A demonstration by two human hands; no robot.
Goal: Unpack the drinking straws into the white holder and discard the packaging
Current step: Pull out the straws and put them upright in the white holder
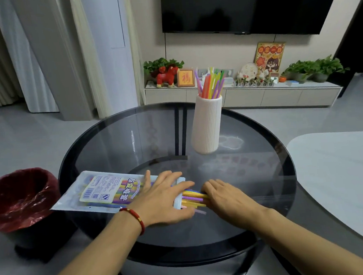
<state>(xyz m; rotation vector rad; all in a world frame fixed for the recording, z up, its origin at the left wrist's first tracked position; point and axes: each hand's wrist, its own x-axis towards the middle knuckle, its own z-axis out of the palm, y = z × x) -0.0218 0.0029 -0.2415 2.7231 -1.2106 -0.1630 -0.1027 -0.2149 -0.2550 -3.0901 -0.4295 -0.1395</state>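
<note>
A clear plastic straw packet (98, 191) with a colourful label lies flat on the round glass table (116, 146), its open end pointing right. My left hand (163, 197) presses down on that end, fingers spread over it. Yellow, purple and pink straws (193, 197) stick out of the opening, and my right hand (225, 195) grips their ends. The white ribbed holder (207, 124) stands upright farther back on the table, with several coloured straws (210, 83) in it.
A dark bin with a red liner (19, 198) stands on the floor left of the table. A white table (342, 179) edges in at the right. A TV cabinet with plants and ornaments (244, 94) lines the far wall.
</note>
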